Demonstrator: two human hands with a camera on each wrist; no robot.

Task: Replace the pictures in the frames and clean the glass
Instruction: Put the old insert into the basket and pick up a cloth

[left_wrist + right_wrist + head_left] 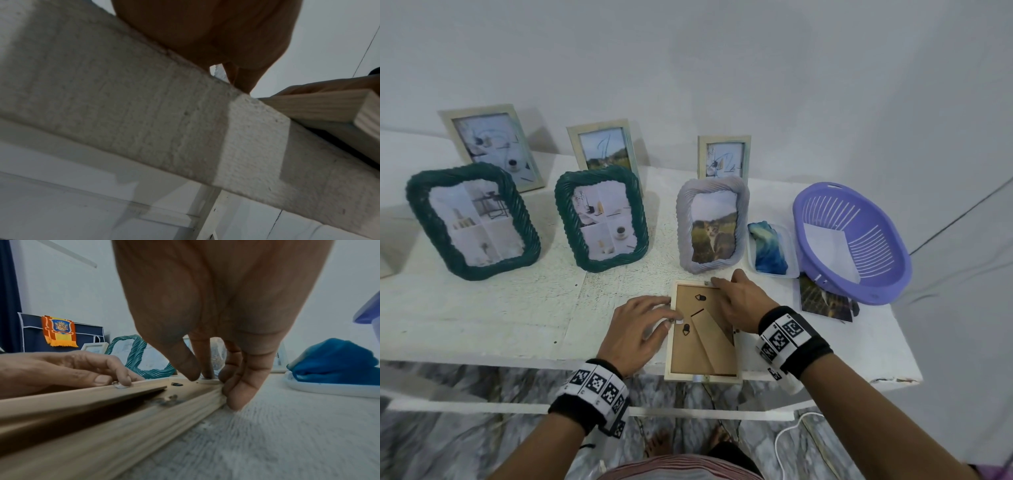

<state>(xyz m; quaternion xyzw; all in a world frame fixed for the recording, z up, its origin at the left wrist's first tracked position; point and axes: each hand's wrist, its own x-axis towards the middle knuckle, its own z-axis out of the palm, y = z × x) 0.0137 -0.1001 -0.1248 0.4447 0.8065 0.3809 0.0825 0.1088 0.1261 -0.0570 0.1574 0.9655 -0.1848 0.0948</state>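
Observation:
A pale wooden frame (pixel 688 356) lies face down at the white table's (pixel 482 325) front edge, brown backing and folded stand up, its near end overhanging. My left hand (pixel 671 318) sits at the frame's left edge, thumb and forefinger pinching a small metal tab (pixel 119 384). My right hand (pixel 726 284) curls over the far right corner, thumb and forefinger on the top tab, the other fingers against the outer side (pixel 232 395). The left wrist view shows the table's edge (pixel 144 113) from below and the frame's corner (pixel 308 107).
Standing behind are two green frames (pixel 472 219) (pixel 602 219), a lilac frame with a cat picture (pixel 712 222) and three pale wooden frames. To the right are a blue cloth (pixel 770 250) in a clear tub, a purple basket (pixel 852 240) and loose photos (pixel 825 301).

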